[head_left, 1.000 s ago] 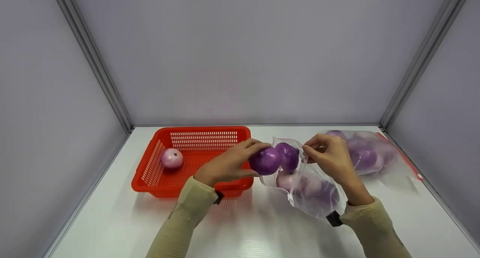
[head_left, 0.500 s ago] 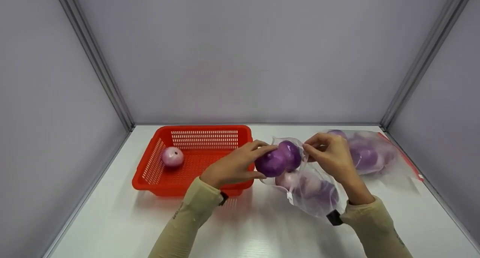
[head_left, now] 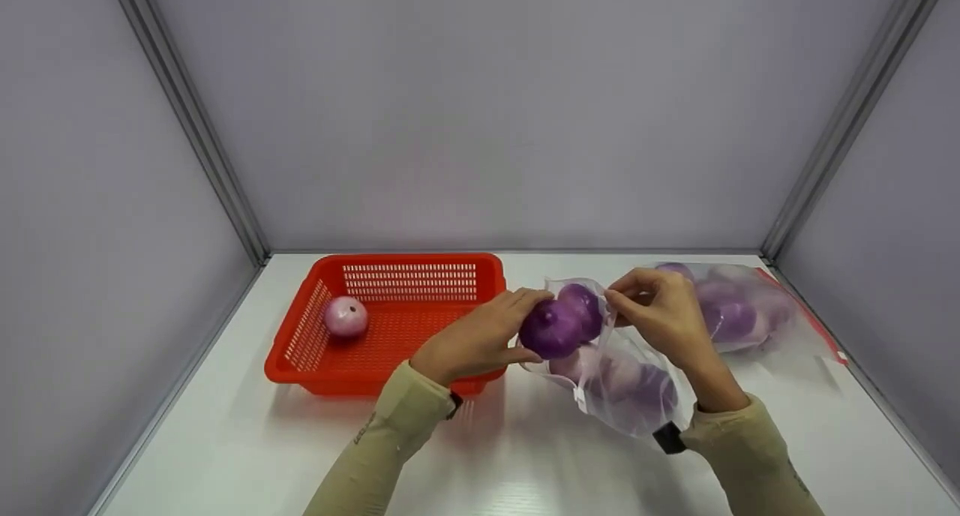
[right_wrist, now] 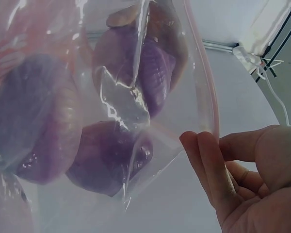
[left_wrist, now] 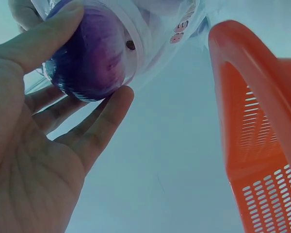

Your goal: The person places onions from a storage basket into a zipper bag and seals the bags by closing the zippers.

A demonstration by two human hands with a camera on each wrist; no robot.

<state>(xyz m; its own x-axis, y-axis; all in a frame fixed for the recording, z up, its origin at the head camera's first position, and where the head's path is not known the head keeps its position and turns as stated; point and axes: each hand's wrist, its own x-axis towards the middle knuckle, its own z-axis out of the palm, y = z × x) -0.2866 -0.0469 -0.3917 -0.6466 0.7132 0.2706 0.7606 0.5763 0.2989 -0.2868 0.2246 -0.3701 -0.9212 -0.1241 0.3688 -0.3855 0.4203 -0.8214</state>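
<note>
My left hand (head_left: 480, 336) holds a glossy purple onion (head_left: 551, 330) at the mouth of a clear zip bag (head_left: 637, 415). In the left wrist view, thumb and fingers lie around that onion (left_wrist: 89, 58), which sits right at the bag's rim. Another purple onion (head_left: 585, 311) is just inside the mouth, beside the held one. Deeper in the bag are pinkish and purple onions, blurred by the plastic. My right hand (head_left: 660, 310) pinches the bag's upper edge between thumb and fingers, as the right wrist view shows at the pink zip strip (right_wrist: 211, 92).
To the left stands a red perforated basket (head_left: 412, 388) with one pale pink onion (head_left: 346, 317) in it. Behind my right hand lies a second clear bag (head_left: 780, 340) of onions with a red zip edge. Grey walls enclose the white table (head_left: 300, 456).
My left hand has moved right with the purple onion, bringing it from the basket side into the bag's mouth against the other onion. My right hand has stayed at the bag's edge.
</note>
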